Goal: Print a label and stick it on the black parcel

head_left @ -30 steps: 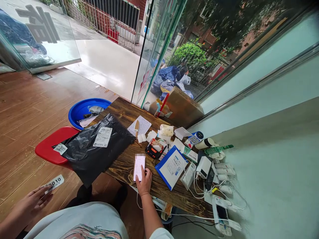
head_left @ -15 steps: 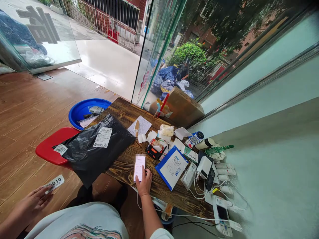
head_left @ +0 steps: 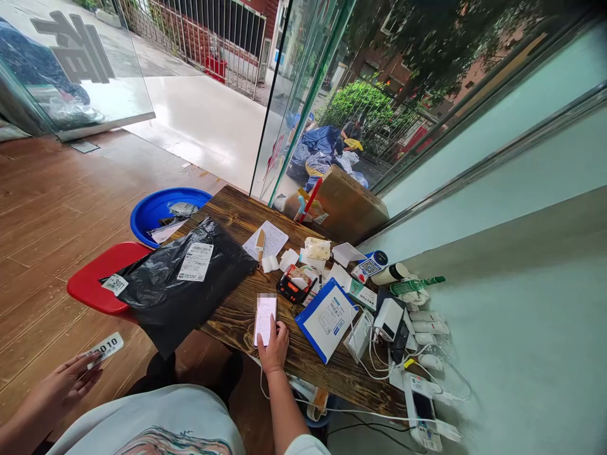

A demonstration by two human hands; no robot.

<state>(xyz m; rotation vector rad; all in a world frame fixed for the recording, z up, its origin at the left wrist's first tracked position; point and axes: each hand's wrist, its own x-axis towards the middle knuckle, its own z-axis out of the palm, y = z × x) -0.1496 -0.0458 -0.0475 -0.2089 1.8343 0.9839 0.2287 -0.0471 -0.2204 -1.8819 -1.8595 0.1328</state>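
Observation:
Between the thumb and fingers of my left hand (head_left: pixel 71 377) is a white label (head_left: pixel 108 347) printed with "3010"; I hold it low over the floor. My right hand (head_left: pixel 275 346) grips the lower end of a phone (head_left: pixel 265 321) at the table's near edge, one finger resting on its lit, pale screen. A black plastic parcel (head_left: pixel 190 291) lies left of the phone, overhanging the table and the red stool. It bears a white shipping label (head_left: pixel 195 261) and a number sticker (head_left: pixel 115 284). Right of the phone lies a blue-edged white envelope (head_left: pixel 328 320).
On the wooden table (head_left: pixel 232 316) are a black and orange label printer (head_left: pixel 293 285), a knife (head_left: pixel 260 242) on paper, and tangled cables (head_left: pixel 374 354). A red stool (head_left: pixel 102 272) and blue basin (head_left: pixel 142 208) stand left. Beyond the glass, a person (head_left: pixel 351 129) is among blue sacks.
Both my hands stay almost still, with the label and the phone in the same places. Outside, the person has shifted and now has something yellow in front of them.

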